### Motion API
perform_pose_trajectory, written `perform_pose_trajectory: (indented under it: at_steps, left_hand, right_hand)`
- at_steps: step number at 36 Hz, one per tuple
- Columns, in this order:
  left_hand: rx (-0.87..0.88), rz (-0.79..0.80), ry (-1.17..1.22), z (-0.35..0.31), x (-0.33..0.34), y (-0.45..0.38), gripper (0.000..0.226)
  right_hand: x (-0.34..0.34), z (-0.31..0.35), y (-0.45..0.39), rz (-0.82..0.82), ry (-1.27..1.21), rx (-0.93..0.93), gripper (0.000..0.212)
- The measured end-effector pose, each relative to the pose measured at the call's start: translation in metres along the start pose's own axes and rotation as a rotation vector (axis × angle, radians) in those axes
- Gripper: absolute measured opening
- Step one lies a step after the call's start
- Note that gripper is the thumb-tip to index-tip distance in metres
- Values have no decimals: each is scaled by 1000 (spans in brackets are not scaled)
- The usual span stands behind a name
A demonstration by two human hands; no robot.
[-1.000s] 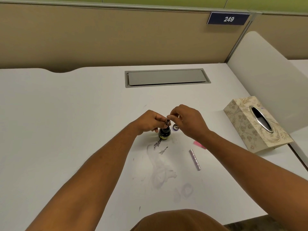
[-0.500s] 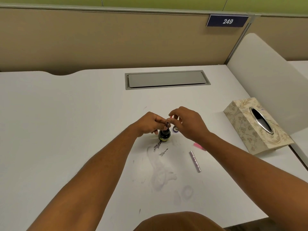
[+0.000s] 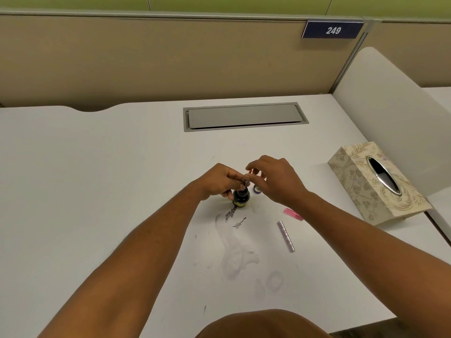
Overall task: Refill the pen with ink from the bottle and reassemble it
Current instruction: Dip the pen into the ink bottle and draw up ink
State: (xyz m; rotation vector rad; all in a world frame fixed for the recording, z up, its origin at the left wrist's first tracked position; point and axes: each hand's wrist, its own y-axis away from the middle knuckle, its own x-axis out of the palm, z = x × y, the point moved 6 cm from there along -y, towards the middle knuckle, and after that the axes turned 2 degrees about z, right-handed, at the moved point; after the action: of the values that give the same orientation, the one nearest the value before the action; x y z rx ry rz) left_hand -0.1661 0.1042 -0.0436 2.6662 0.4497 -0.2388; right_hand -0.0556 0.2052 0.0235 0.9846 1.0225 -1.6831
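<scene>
Overhead, ink-smeared white desk (image 3: 97, 181), beige partition (image 3: 170, 59).

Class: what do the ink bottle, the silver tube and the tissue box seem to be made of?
Ink bottle: probably glass, dark and glossy. Silver tube: likely metal, or metallised plastic, from its shiny banded surface. Tissue box: unclear, matte leaf-patterned cover with a shiny, chrome-like slot rim.

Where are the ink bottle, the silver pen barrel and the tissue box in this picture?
ink bottle (image 3: 241, 197): head view, on its dark round body, under the two hands.
silver pen barrel (image 3: 286, 236): head view, on the middle of the tube lying on the desk.
tissue box (image 3: 361, 189): head view, on its patterned side wall.
</scene>
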Motion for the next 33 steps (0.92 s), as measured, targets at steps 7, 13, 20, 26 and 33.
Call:
perform_pose_trajectory:
  at_steps: [7,13,20,26,33]
  left_hand:
    - [1,4,-14,2,1,-1,23]
    - [-1,-8,-10,1,-1,-1,25]
    - [1,0,-36,1,-1,-2,23]
    - [12,-4,-32,-1,-1,-1,24]
    - [29,-12,-37,-4,2,-1,24]
  right_hand:
    - [0,0,1,-23,31,20,16]
    - [3,0,3,-1,-16,46,18]
    - [3,1,2,-5,11,8,11]
    - [2,2,2,-14,31,14,12]
    - [-3,4,4,-39,35,29,12]
